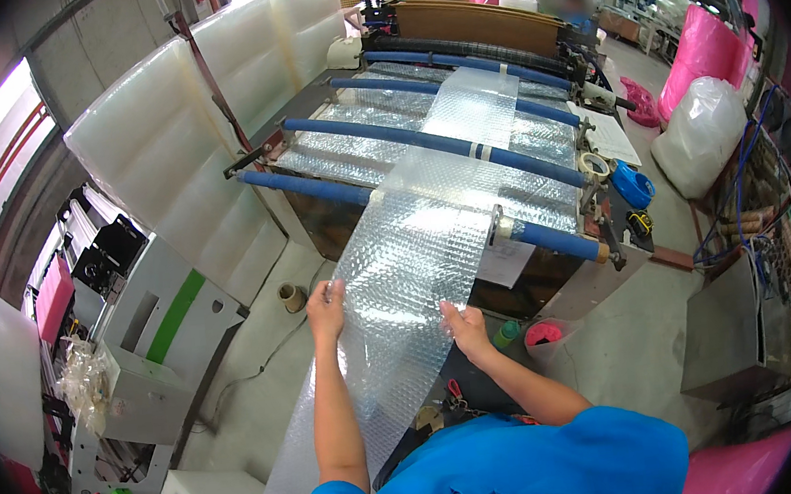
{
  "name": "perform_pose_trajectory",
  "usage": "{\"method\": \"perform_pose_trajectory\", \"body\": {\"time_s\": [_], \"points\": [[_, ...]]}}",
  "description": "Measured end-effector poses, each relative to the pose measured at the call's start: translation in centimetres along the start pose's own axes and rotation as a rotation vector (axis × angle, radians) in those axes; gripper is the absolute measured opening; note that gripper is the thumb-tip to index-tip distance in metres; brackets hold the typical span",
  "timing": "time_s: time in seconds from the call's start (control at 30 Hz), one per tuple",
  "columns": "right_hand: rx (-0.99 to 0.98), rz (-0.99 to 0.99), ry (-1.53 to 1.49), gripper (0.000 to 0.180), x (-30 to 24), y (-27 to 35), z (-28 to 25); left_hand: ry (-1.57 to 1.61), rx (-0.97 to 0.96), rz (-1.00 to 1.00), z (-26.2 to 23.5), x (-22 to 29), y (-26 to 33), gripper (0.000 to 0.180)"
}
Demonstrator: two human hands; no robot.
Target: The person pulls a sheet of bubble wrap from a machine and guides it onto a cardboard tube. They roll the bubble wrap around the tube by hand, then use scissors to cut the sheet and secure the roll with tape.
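A long strip of clear bubble wrap (398, 275) runs from the machine down past my body to the lower left. My left hand (326, 311) grips its left edge, fingers curled over the film. On the opposite edge, my right hand (465, 326) pinches the sheet with the thumb on top. Between the hands the wrap is spread fairly flat and shines with reflected light. Farther up, it passes over blue rollers (385, 134) on the machine's frame. A blue roller end (552, 238) shows just right of the strip.
At the machine's right side lie tape rolls (594, 167), a blue coil (632, 186) and a tape measure (640, 222). A pink-lined bin (545, 334) and a cardboard core (292, 297) stand on the floor. Tall white foam rolls (156, 137) line the left. A metal cabinet (727, 329) is at right.
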State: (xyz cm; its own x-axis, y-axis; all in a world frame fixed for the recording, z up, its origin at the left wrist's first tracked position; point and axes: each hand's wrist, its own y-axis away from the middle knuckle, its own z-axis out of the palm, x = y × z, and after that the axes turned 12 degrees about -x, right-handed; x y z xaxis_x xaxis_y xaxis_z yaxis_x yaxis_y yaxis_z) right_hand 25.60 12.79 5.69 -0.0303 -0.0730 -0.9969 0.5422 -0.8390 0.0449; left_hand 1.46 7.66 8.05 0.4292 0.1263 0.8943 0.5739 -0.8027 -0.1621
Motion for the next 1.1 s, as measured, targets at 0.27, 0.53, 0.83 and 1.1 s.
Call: {"method": "perform_pose_trajectory", "body": {"time_s": [0.27, 0.53, 0.83, 1.1], "points": [[0.107, -0.023, -0.143, 0.036, -1.9, 0.9, 0.5, 0.48, -0.139, -0.207, -0.1, 0.9, 0.0, 0.03], [0.066, 0.018, 0.153, 0.041, 5.5, -1.4, -2.9, -0.045, -0.012, -0.175, 4.7, -4.3, 0.7, 0.037], [0.07, -0.009, 0.093, 0.035, 5.0, -0.2, -1.3, -0.06, -0.242, -0.225, 2.8, -1.3, 0.8, 0.059], [0.148, -0.053, 0.256, 0.041, 6.3, -1.3, -2.3, -0.285, -0.252, -0.359, 3.8, -0.2, 0.7, 0.063]]}}
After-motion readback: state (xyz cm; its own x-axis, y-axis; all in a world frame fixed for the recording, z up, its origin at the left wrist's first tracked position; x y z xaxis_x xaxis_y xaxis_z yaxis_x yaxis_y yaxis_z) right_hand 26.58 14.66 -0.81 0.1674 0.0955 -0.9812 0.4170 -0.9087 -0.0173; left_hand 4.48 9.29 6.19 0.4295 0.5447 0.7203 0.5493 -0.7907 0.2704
